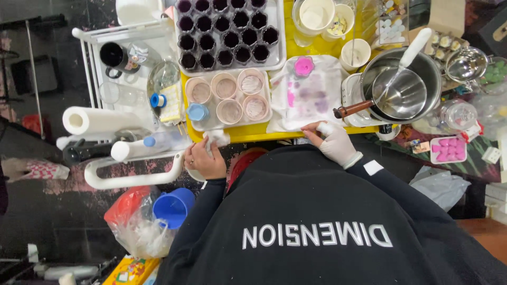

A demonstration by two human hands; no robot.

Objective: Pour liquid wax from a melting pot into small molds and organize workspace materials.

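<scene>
Left hand: the bare left hand (205,159) sits at the near edge of the yellow table (248,133), fingers curled shut around a crumpled white wad (217,138), which sticks up past the knuckles toward the tray of cups.
Right hand: the gloved right hand (336,141) rests on the table edge, fingers bent and pinching the near hem of the stained cloth (306,97), apparently to keep it flat and in place.
Cloth: spread between the trays and the pot, blotched pink and purple, with a pink lid (303,66) on its far end; it looks like a wiping spot kept close to both hands.
Pale cups: five cups in a shallow tray (228,94) just beyond the wad, open tops up, within easy reach.
Dark cups: rows in a white tray (227,32) farther back, out of the way.
Pot: a steel pot (404,87) to the right, its handle turned toward the cloth.
Roll: a paper roll (95,120) lies on the side rack at left.
</scene>
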